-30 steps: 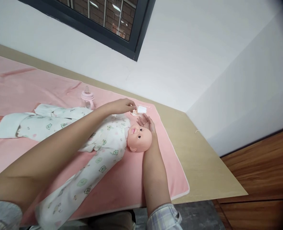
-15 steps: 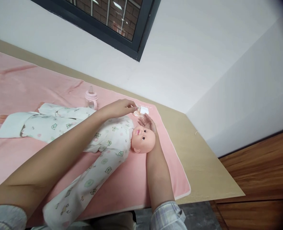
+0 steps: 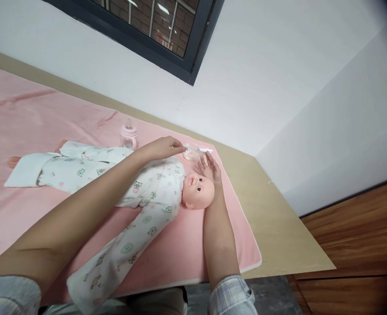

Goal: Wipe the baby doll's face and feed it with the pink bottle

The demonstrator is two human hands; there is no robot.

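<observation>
A bald baby doll (image 3: 198, 190) in a white printed sleepsuit (image 3: 160, 188) lies on its back on a pink blanket (image 3: 180, 249). My left hand (image 3: 164, 148) reaches across the doll's chest, its bent fingertips pinched at the near-left edge of a small soft packet (image 3: 195, 154), pale with a white strip along its far side. What exactly the packet is, I cannot make out. Beside the doll's head, my right hand (image 3: 210, 168) is open, palm turned up, fingers apart close to the packet. My right wrist lies behind the doll's head.
A pink-topped baby bottle (image 3: 128, 134) stands upright on the blanket beyond the doll's body. The blanket covers much of a tan table (image 3: 278, 232). A white wall (image 3: 239, 87) with a dark-framed window (image 3: 193, 57) rises behind; brown wooden panels (image 3: 360, 227) stand at right.
The packet's white piece, raised before, now appears as a flat strip. My right hand's fingers have spread and lifted slightly. The view has shifted a little, moving everything right.
</observation>
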